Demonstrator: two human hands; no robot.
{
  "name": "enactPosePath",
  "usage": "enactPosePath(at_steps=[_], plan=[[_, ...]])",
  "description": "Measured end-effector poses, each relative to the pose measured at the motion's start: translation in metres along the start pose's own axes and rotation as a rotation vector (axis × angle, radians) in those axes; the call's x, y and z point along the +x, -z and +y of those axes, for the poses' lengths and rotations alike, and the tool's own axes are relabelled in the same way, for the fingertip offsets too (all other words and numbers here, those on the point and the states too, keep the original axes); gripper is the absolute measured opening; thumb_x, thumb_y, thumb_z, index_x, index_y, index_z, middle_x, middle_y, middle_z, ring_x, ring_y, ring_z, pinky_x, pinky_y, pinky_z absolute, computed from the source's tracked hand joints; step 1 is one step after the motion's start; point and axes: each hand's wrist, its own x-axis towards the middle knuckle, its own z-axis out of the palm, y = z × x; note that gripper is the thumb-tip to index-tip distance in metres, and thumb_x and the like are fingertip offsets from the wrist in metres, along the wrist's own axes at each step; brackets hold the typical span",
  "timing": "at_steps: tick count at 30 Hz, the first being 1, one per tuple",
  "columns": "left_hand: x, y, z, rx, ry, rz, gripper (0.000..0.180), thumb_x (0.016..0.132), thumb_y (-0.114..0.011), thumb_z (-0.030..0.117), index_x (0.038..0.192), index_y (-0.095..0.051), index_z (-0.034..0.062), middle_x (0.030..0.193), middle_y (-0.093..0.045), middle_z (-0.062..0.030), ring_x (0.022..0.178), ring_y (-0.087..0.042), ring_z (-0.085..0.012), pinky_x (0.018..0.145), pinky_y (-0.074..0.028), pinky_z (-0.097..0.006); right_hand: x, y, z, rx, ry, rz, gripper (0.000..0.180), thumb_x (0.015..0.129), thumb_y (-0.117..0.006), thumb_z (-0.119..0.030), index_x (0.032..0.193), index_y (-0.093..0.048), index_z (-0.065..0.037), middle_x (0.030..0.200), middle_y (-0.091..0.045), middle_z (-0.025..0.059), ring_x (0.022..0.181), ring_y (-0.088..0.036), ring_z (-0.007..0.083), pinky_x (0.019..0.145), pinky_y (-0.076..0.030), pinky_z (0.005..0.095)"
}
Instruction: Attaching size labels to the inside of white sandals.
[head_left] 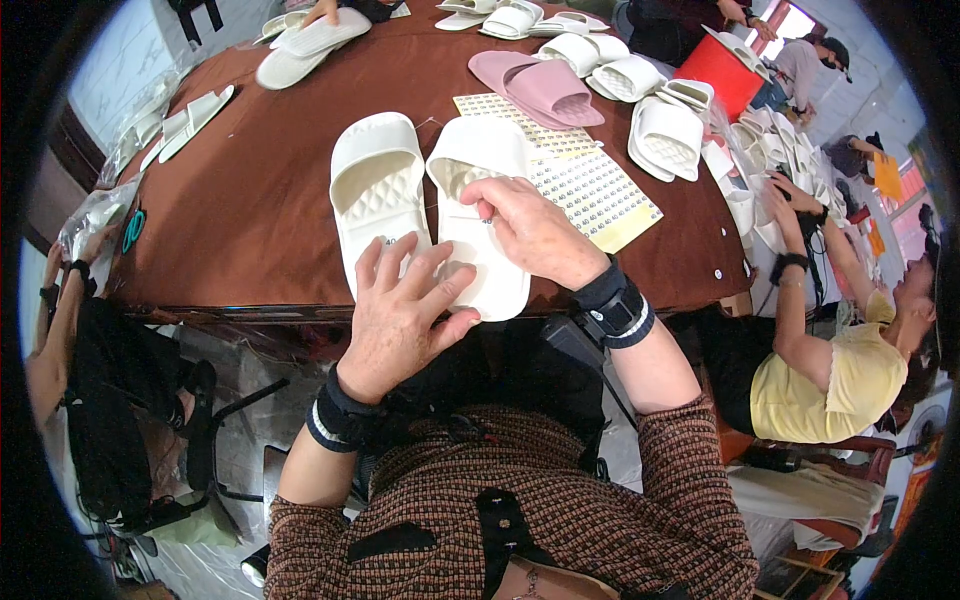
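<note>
Two white slippers with quilted insoles lie side by side before me, toes pointing away. Over the heels of the left slipper and the right slipper spreads my left hand, its fingers apart and holding nothing. My right hand is at the right slipper's strap with fingers curled together; whatever they pinch is too small or hidden to make out. A small printed sticker shows on the left insole. To the right lies a sheet of small stickers, partly over a second sticker sheet.
Behind the sheets rests a pair of pink slippers. White slippers line the brown-covered table's right side. Turquoise scissors lie at the left edge. Co-workers sit on both sides; another person's hand holds a slipper across the table.
</note>
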Motion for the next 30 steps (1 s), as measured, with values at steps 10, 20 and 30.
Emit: enactPosePath(at_steps=[10, 20, 30], plan=[[-0.0001, -0.0003, -0.0001, -0.002, -0.001, 0.0, 0.042, 0.08, -0.068, 0.043, 0.114, -0.065, 0.0184, 0.127, -0.056, -0.0057, 0.122, -0.046, -0.0341, 0.105, -0.03, -0.055, 0.0006, -0.0006, 0.0003, -0.01, -0.017, -0.01, 0.03, 0.082, -0.047, 0.002, 0.109, -0.056, -0.008, 0.091, -0.06, 0.0113, 0.093, -0.057, 0.0339, 0.081, -0.047, 0.0433], [0.0008, 0.0001, 0.0003, -0.007, -0.007, 0.011, 0.042, 0.08, -0.069, 0.043, 0.114, -0.066, 0.018, 0.126, -0.057, -0.0059, 0.12, -0.047, -0.034, 0.104, -0.03, -0.055, -0.0013, 0.0003, 0.0035, 0.046, -0.042, -0.017, 0.032, 0.081, -0.047, 0.004, 0.11, -0.055, -0.006, 0.095, -0.06, 0.0127, 0.097, -0.056, 0.0335, 0.084, -0.047, 0.0427], [0.0017, 0.0001, 0.0008, -0.022, -0.005, 0.016, 0.041, 0.08, -0.07, 0.042, 0.113, -0.067, 0.0168, 0.124, -0.058, -0.006, 0.118, -0.047, -0.0341, 0.103, -0.031, -0.056, 0.0013, 0.0001, 0.0045, -0.007, 0.008, -0.03, 0.031, 0.081, -0.047, 0.003, 0.109, -0.055, -0.006, 0.095, -0.06, 0.0134, 0.094, -0.056, 0.0351, 0.083, -0.046, 0.0431]])
